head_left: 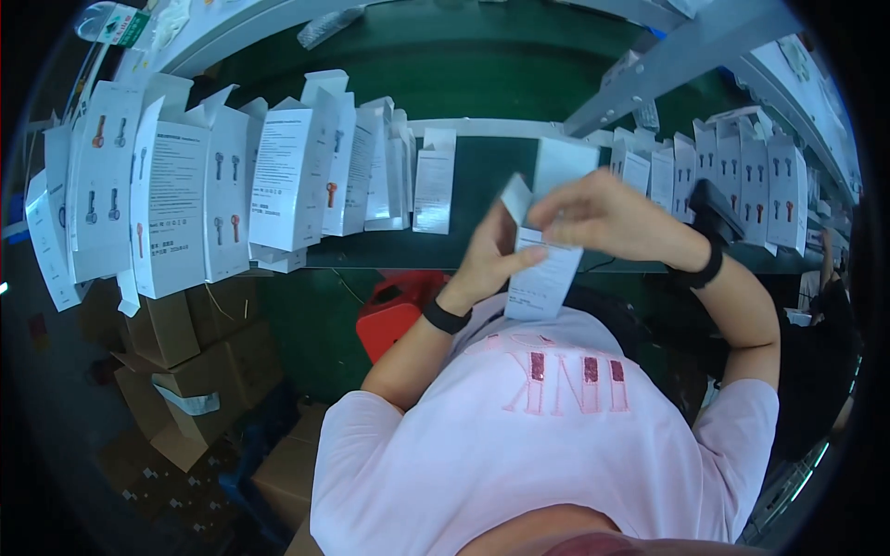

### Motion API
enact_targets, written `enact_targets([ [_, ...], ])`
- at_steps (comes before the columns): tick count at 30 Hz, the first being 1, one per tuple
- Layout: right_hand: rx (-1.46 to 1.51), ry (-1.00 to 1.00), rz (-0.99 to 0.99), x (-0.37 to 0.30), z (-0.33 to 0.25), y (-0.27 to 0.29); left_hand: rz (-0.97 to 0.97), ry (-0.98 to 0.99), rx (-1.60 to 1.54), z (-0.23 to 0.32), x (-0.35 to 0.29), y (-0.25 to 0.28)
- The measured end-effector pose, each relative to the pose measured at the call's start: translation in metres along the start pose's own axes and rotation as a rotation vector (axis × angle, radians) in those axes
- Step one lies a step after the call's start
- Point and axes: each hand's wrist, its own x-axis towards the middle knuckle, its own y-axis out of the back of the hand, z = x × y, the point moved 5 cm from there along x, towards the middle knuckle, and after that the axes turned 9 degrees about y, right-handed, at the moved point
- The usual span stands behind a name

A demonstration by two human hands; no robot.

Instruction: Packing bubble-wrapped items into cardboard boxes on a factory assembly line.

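Observation:
A small white carton (541, 287) with printed text stands upright against my shirt, its top flaps raised. My left hand (489, 259) is wrapped round its left side, thumb across the front. Over the carton's open top is my right hand (598, 221), its fingers bent together and slightly blurred. Whatever lies between those fingers, if anything, is hidden. One tall white flap (565, 162) rises behind the right fingers, and a side flap (516, 197) sticks up near the left hand. Both wrists wear black bands.
White cartons (281, 181) with open flaps stand in a row on the green bench at left; another row (732, 181) stands at right. A metal post (640, 79) slants over the bench. Below are a red stool-like object (394, 310) and brown cardboard boxes (204, 380).

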Motion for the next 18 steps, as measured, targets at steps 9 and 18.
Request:
enact_targets([
  [9, 0.528, -0.010, 0.483, -0.056, 0.027, 0.015, -0.020, -0.336, 0.358, 0.053, -0.009, -0.033],
  [18, 0.379, 0.213, 0.588, -0.073, 0.049, -0.009, -0.133, -0.116, 0.542, 0.034, -0.003, -0.033],
])
